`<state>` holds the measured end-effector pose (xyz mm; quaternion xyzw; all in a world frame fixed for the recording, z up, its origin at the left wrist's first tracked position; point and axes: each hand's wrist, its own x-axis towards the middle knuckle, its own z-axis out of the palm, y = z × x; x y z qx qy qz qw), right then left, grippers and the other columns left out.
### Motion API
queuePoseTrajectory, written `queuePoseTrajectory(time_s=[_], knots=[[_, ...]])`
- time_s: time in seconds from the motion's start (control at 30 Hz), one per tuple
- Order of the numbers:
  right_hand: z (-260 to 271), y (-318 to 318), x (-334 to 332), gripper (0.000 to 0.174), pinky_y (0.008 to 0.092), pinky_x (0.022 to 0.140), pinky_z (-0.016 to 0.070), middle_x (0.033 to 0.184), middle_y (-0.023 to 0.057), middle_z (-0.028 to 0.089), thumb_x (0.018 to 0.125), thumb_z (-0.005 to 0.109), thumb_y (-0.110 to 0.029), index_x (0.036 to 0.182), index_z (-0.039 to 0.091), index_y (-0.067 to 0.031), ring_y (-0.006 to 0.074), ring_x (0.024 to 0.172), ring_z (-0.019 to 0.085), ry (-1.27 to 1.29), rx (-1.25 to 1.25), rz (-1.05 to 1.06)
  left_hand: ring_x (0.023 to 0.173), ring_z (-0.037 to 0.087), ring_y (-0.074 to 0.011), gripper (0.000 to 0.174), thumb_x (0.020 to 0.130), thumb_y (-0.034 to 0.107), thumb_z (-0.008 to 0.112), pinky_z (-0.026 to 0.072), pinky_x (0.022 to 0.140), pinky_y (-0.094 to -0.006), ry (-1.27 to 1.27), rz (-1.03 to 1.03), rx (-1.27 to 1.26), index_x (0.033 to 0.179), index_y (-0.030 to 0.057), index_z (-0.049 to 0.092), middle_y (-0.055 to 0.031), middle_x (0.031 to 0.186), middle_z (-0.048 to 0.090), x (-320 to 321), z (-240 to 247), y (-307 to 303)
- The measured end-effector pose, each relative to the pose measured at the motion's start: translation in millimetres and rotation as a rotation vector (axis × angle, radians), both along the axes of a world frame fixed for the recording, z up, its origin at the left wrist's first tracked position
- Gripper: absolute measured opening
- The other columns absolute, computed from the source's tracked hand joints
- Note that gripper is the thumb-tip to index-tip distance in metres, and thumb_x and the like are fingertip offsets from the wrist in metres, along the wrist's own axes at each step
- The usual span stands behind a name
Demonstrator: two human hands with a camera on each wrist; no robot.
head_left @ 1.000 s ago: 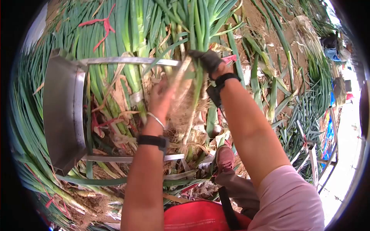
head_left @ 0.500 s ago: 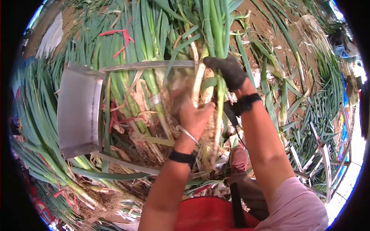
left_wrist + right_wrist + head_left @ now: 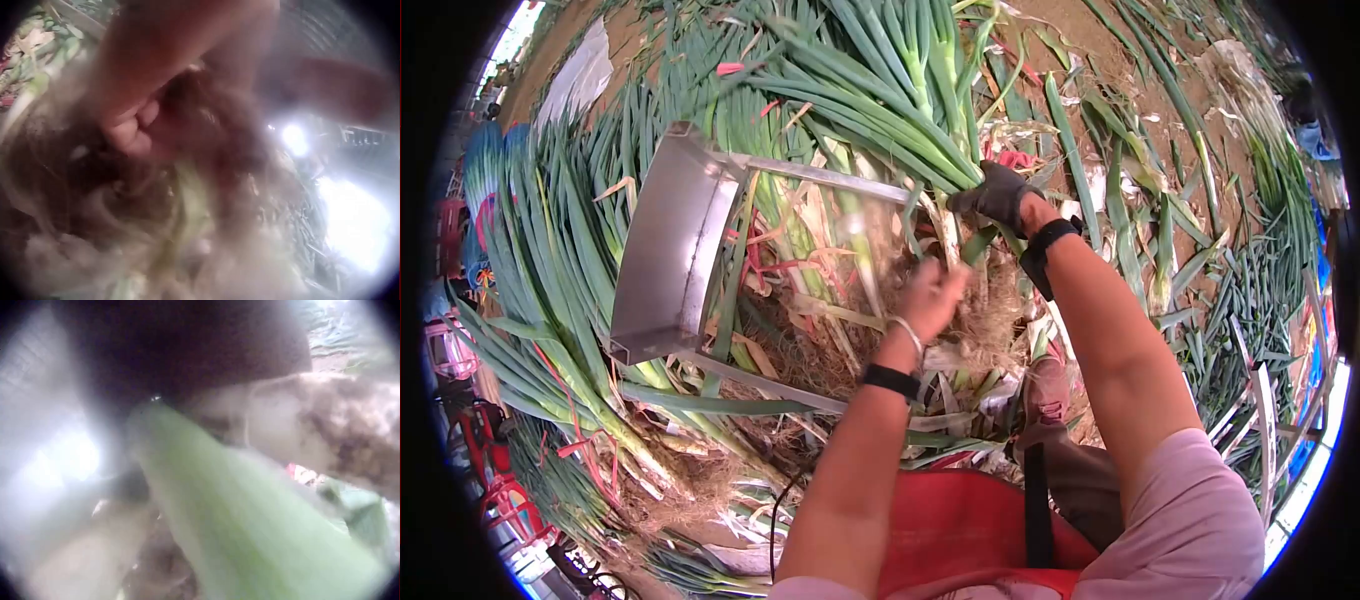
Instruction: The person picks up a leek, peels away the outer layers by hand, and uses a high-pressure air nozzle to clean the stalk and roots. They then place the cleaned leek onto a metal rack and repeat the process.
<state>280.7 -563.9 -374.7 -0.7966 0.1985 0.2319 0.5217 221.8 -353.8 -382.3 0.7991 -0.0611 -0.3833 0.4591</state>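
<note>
Between the two rails of the metal frame [image 3: 665,245], tied green onions [image 3: 860,250] lie heaped, pale stems and brown roots [image 3: 995,315] bunching toward the open side. And here's my gloved right hand [image 3: 997,195], closed around a bunch of green onions [image 3: 925,140] just past the end of the upper rail [image 3: 830,182] — leaves above my fist, white stems below. My bare left hand [image 3: 930,300] works right beside those stems, a blur; its fingers look curled in the wrist view, but I can't tell whether they pinch anything.

Half a second ago the held leaves pointed up the view; now a swathe sprawls left across the heap, covering most of the red tie [image 3: 730,68] that showed whole before. My grip on the right stays put.

Edges now: the lower rail [image 3: 760,382] stops near my left wrist, and my left hand sits in the frame's open mouth. Off to my right — loose leaves [image 3: 1120,225] over brown soil [image 3: 1165,125].
</note>
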Motion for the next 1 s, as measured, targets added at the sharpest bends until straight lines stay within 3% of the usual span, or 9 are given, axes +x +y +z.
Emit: queuePoseTrajectory(time_s=[0.03,0.13,0.3,0.57,0.63,0.73,0.77,0.9,1.0], knots=[[-4,4,-1,0.061,0.0331,0.08,0.0497,0.104,0.0145,0.066,0.067,0.084,-0.027,0.114,0.057,0.0032,0.0214,0.094,0.061,0.01,0.005,-0.002,0.077,0.055,-0.0232,0.038,0.09,0.045,0.054,0.0447,0.07,-0.0349,-0.268,-0.11,0.012,0.09,0.0071,0.055,-0.002,0.076,0.054,27,-46,13],[2,17,-4,0.07,0.0337,0.085,0.0483,0.111,0.0169,0.063,0.067,0.085,-0.029,0.119,0.052,0.0042,0.0217,0.103,0.059,-0.041,-0.149,-0.016,0.076,0.051,-0.009,0.016,0.091,0.027,0.058,0.0453,0.07,-0.0284,0.364,0.825,-0.235,0.095,0.0122,0.053,0.0025,0.079,0.049,70,1,15],[-57,-2,2,0.094,0.0345,0.095,0.0448,0.12,0.0187,0.059,0.063,0.086,-0.036,0.134,0.037,0.0026,0.027,0.11,0.058,-0.213,-0.143,-0.07,0.124,0.045,-0.0191,0.048,0.088,0.031,0.064,0.0297,0.105,-0.0352,0.433,1.048,-0.673,0.126,0.005,0.049,-0.009,0.13,0.05,128,-35,13],[-1,-15,4,0.061,0.0305,0.092,0.0435,0.112,0.0112,0.062,0.079,0.074,-0.03,0.126,0.051,0.0006,0.0204,0.103,0.056,-0.229,0.46,-0.132,0.094,0.055,-0.0163,0.025,0.081,0.025,0.074,0.0424,0.092,-0.031,0.423,1.038,-0.765,0.098,0.0129,0.059,-0.0001,0.089,0.059,135,-21,42],[-4,-36,4,0.054,0.0297,0.091,0.0441,0.111,0.0094,0.063,0.081,0.072,-0.029,0.123,0.055,0.0,0.0188,0.101,0.058,0.035,0.454,-0.184,0.096,0.055,-0.0163,0.024,0.082,0.021,0.072,0.046,0.089,-0.0314,0.215,0.831,-0.919,0.099,0.0109,0.058,-0.0025,0.09,0.06,117,11,81],[-3,-20,11,0.05,0.0303,0.093,0.0434,0.114,0.0083,0.063,0.082,0.071,-0.028,0.122,0.056,-0.0005,0.0184,0.102,0.058,-0.019,0.55,-0.175,0.093,0.06,-0.0194,0.023,0.086,0.02,0.064,0.0528,0.081,-0.0326,-0.404,0.563,-0.432,0.103,0.0062,0.055,-0.0056,0.096,0.058,87,56,138],[-10,-10,14,0.052,0.0303,0.094,0.043,0.116,0.0083,0.062,0.081,0.072,-0.029,0.122,0.056,-0.0004,0.0186,0.103,0.058,-0.041,0.54,-0.167,0.092,0.062,-0.0202,0.023,0.087,0.02,0.061,0.0543,0.078,-0.0318,0.089,0.821,-0.682,0.104,0.0054,0.054,-0.0064,0.099,0.057,79,88,144],[-34,42,42,0.062,0.0376,0.082,0.0509,0.111,0.0207,0.063,0.073,0.074,-0.03,0.121,0.051,0.0012,0.028,0.098,0.063,-0.103,-0.405,-0.039,0.089,0.06,-0.0189,0.026,0.086,0.02,0.06,0.0539,0.07,-0.0306,0.088,0.644,-0.664,0.105,0.0052,0.05,-0.0069,0.098,0.056,29,130,155],[36,105,37,0.06,0.0415,0.085,0.0485,0.109,0.0257,0.06,0.072,0.066,-0.03,0.12,0.052,0.0029,0.0365,0.1,0.061,-0.174,-0.417,0.108,0.082,0.061,-0.0175,0.024,0.085,0.012,0.058,0.0566,0.068,-0.0298,0.011,0.69,-0.681,0.106,0.0023,0.05,-0.0074,0.087,0.057,7,140,151]])
